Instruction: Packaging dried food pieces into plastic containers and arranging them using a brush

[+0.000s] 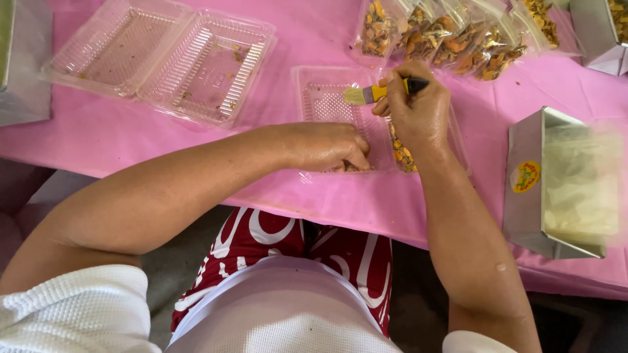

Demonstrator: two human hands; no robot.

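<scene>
1. Clear plastic tray (327, 98): an open hinged clamshell laid on the pink-covered bench (118, 140) directly in front of the person; its near edge is covered by both hands, and orange-yellow dried pieces (400, 153) are seen in its right half.
2. Left hand (327, 145): rested on the near rim of the tray, knuckles up, fingertips pinched narrowly together at a few small pieces; what is held cannot be told.
3. Right hand (418, 108): held just beyond the left, above the tray's right half, its grip closed around the black handle of a small paintbrush (379, 93).
4. Paintbrush: pointed to the left, its pale bristles over the tray's ribbed floor; contact with the floor cannot be told.
5. Metal tin (556, 186): set at the right, well apart from the tray, with a round sticker on its side and a pale lining inside.
6. Second open clamshell (163, 59): placed at the far left, with only crumbs inside.
7. Filled clear bags (451, 36): ranged along the far edge, packed with orange-brown pieces.
</scene>
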